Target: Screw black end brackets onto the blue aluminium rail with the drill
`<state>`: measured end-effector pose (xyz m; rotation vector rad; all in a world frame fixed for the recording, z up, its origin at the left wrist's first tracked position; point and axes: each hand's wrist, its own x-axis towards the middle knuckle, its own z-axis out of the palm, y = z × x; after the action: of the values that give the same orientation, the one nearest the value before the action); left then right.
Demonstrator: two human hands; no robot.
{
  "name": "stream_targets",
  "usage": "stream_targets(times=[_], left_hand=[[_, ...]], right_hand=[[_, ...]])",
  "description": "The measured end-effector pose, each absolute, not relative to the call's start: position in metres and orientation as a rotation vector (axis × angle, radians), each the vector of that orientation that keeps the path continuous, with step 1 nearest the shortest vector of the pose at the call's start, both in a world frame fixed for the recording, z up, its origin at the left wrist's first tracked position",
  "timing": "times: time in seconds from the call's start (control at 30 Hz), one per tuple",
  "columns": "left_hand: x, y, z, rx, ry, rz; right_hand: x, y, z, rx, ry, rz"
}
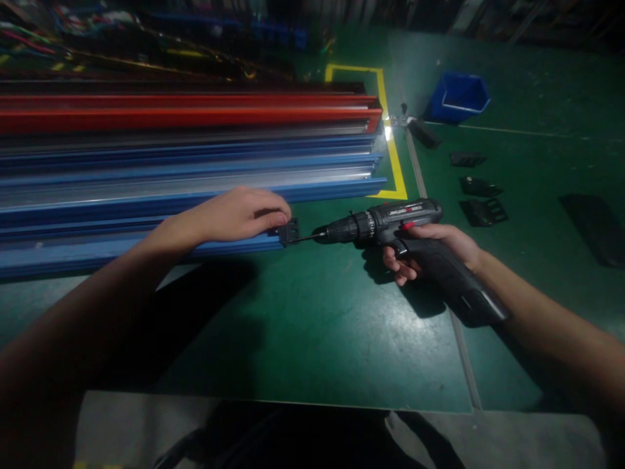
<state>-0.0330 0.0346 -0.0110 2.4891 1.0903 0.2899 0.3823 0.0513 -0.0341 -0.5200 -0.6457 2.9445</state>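
Black slotted end cap (pixel 291 230) sat mid-frame at the tip of one blue metal profile (pixel 244 245), pinched by the palm-down, curled left hand (pixel 239 213), while the right hand (pixel 456 241) wrapped firmly around one black cordless drill (pixel 415 249), its slender bit (pixel 307 238) pointing left, and three angular black brackets (pixel 480 187) lay upper right.

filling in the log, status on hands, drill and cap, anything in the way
Right hand gripping drill, bit tip at black cap. Left hand at cap, by blue rail's end. Nothing visible blocking bit.
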Motion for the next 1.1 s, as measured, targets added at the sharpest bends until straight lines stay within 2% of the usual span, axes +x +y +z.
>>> stream_targets(times=[1.1], left_hand=[[-0.032, 0.033, -0.01, 2.482, 1.137, 0.293]], right_hand=[[0.379, 0.05, -0.023, -0.882, -0.778, 2.835]])
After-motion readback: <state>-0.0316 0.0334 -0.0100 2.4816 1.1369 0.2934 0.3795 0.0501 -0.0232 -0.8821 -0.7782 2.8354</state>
